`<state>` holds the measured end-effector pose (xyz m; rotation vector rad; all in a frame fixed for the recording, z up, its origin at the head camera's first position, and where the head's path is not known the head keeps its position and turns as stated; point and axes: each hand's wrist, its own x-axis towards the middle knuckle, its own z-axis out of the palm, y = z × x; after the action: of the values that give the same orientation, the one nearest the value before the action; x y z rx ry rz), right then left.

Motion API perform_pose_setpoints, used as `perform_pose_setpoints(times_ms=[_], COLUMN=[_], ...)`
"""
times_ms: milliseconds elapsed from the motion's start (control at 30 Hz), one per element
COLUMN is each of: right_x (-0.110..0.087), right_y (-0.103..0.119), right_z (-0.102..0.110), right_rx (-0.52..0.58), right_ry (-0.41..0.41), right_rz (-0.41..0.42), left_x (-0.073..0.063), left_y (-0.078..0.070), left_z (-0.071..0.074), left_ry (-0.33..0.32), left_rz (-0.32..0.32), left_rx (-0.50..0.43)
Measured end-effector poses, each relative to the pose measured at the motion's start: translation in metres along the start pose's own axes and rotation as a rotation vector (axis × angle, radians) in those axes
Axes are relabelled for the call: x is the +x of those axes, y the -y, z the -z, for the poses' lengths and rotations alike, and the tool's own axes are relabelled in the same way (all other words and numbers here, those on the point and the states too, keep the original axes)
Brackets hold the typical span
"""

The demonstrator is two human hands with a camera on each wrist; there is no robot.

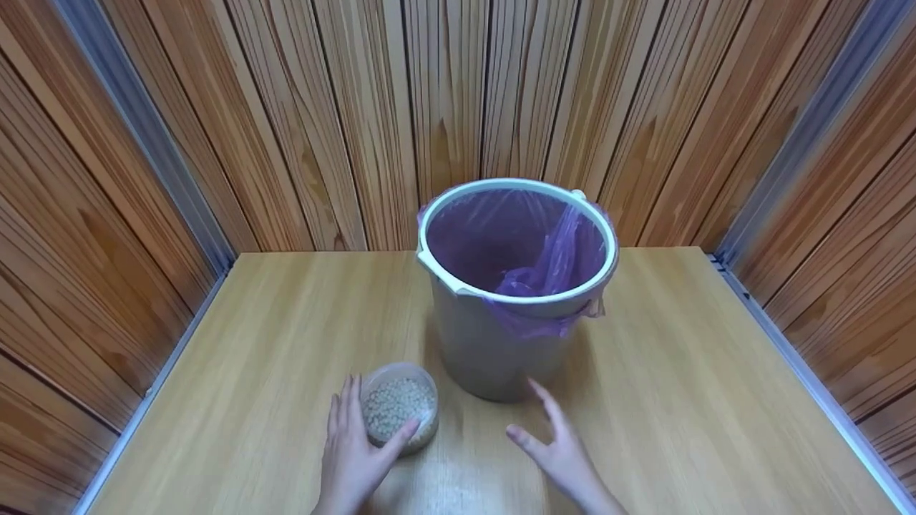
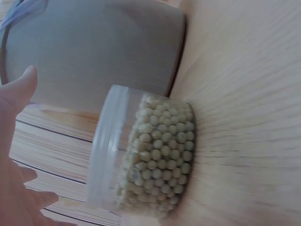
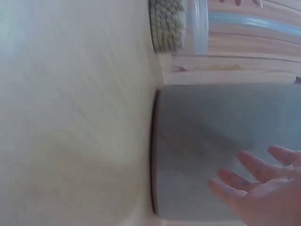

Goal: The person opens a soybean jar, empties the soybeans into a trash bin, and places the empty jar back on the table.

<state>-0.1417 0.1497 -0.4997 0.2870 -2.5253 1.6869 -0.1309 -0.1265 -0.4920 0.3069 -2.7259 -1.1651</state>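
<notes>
A clear plastic jar (image 1: 398, 406) without a lid stands upright on the table, partly filled with small pale round beads or dried peas (image 2: 157, 157). My left hand (image 1: 361, 447) hovers just beside and above its rim, thumb and fingers spread; the left wrist view shows a gap between hand and jar. Behind, to the right, is a grey trash bin (image 1: 501, 350) with a pale rim ring and a purple bag (image 1: 551, 257) lining it. In front of the bin my right hand (image 1: 562, 450) holds nothing, its fingers extended and apart.
The wooden table (image 1: 286, 322) is bounded by a wood-plank back wall (image 1: 444, 107) and plank side walls. Metal rails (image 1: 164, 386) run along the table's left and right edges. The bin stands close to the back wall.
</notes>
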Motion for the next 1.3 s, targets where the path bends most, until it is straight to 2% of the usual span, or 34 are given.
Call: perform_pose_setpoints(times_ms=[133, 267, 367, 567, 767, 1067, 1300], right_x=[0.005, 0.010, 0.014, 0.024, 0.038, 0.051, 0.056], right_y=[-0.002, -0.003, -0.004, -0.004, -0.006, -0.011, -0.010], right_z=[-0.014, -0.028, -0.038, -0.055, -0.070, -0.088, -0.101], right_rx=[0.043, 0.075, 0.089, 0.084, 0.114, 0.200, 0.206], right_ry=[0.036, 0.074, 0.104, 0.174, 0.271, 0.365, 0.408], right_rz=[0.035, 0.055, 0.059, 0.066, 0.059, 0.025, -0.034], left_x=[0.002, 0.004, 0.004, 0.006, 0.012, 0.017, 0.019], left_y=[0.004, 0.010, 0.016, 0.026, 0.033, 0.041, 0.046], left_z=[-0.002, -0.005, -0.008, -0.017, -0.022, -0.023, -0.026], left_ry=[0.044, 0.071, 0.073, 0.067, 0.112, 0.146, 0.158], left_rz=[0.080, 0.132, 0.128, 0.081, 0.104, 0.109, 0.134], left_rx=[-0.042, -0.106, -0.157, -0.254, -0.342, -0.379, -0.383])
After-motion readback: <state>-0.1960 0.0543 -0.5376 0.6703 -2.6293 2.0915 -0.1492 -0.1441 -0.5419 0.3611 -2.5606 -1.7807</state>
